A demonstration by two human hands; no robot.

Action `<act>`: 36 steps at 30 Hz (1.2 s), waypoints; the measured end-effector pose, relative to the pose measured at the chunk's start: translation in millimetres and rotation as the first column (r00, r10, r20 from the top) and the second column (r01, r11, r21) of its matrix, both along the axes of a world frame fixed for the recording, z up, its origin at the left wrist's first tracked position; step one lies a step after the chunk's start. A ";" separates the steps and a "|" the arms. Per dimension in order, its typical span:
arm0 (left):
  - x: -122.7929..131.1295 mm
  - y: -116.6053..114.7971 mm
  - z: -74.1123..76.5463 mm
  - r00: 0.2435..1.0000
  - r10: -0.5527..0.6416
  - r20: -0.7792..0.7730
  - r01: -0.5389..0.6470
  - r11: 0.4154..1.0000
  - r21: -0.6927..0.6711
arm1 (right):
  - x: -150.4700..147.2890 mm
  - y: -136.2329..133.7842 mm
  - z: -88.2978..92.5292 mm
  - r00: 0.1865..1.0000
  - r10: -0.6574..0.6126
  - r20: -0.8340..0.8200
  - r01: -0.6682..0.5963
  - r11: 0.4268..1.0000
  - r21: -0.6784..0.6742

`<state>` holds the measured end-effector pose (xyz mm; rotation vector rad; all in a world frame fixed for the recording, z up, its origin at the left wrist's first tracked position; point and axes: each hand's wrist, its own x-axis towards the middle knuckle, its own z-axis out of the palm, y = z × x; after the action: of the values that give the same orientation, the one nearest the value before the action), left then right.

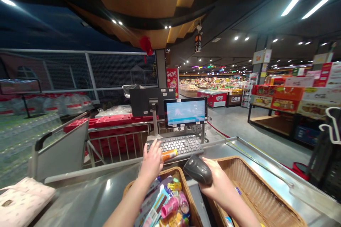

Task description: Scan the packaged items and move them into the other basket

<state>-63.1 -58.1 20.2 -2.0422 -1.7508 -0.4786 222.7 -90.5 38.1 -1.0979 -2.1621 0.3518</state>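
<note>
My left hand point(152, 159) is over the left end of the black keyboard point(181, 145), fingers stretched toward its keys. A small orange tube-shaped package with a yellow end point(169, 155) juts out to the right from under that hand, held at its thumb side. My right hand point(217, 181) is wrapped around a black barcode scanner point(198, 170), its head pointing left toward the orange package. Below my left arm, a wicker basket point(189, 191) holds several colorful small packages, among them a pink bottle point(170, 206). My right forearm crosses a second wicker basket point(255, 181) with a few items low inside.
A lit monitor point(185, 112) stands behind the keyboard, beside a second dark screen point(142, 103) seen from behind. On the metal counter point(87, 191), a pale pink bag point(25, 200) lies far left. White hangers point(331, 126) hang at the right edge.
</note>
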 end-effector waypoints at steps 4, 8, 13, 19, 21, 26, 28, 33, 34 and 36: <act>-10.3 -9.6 -3.6 1.000 0.019 0.008 -0.019 1.000 0.008 | -5.8 -4.6 -1.9 1.000 0.021 0.003 -0.021 1.000 -0.005; -22.5 -19.9 -10.2 0.999 0.036 0.019 -0.036 0.999 0.016 | -12.8 -7.4 -4.1 0.999 0.053 -0.015 -0.053 0.998 -0.018; -41.9 -33.6 -23.9 0.999 0.046 0.023 -0.047 0.997 0.055 | -22.7 -13.3 -6.7 0.997 0.074 0.006 -0.074 0.997 -0.037; -60.6 -53.9 -34.3 0.995 0.087 0.053 -0.090 0.995 0.043 | -36.0 -22.2 -7.5 0.995 0.090 0.035 -0.088 0.994 -0.061; -65.5 -61.6 -36.2 0.992 0.105 0.067 -0.107 0.994 0.023 | -40.8 -24.8 -7.6 0.993 0.112 0.038 -0.109 0.991 -0.074; -75.8 -80.7 -43.5 0.981 0.163 0.102 -0.159 0.986 -0.050 | -54.0 -33.1 -8.5 0.993 0.121 0.001 -0.120 0.985 -0.127; -78.5 -87.3 -47.9 0.974 0.197 0.112 -0.187 0.978 -0.094 | -59.5 -36.1 -9.4 0.990 0.140 -0.014 -0.140 0.981 -0.136; -85.3 -98.5 -63.8 0.957 0.265 0.120 -0.237 0.950 -0.204 | -71.7 -40.1 -12.8 0.986 0.164 0.004 -0.162 0.977 -0.138; -87.0 -99.9 -67.6 0.953 0.279 0.123 -0.247 0.943 -0.225 | -73.6 -40.7 -13.4 0.987 0.163 0.003 -0.161 0.977 -0.142; -90.8 -102.4 -75.3 0.943 0.309 0.123 -0.271 0.929 -0.253 | -77.1 -42.4 -14.0 0.987 0.161 -0.005 -0.160 0.976 -0.150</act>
<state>-153.8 -160.5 -55.1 -1.8851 -2.2584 -0.3668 145.6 -132.9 24.2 -1.0080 -2.2663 0.5934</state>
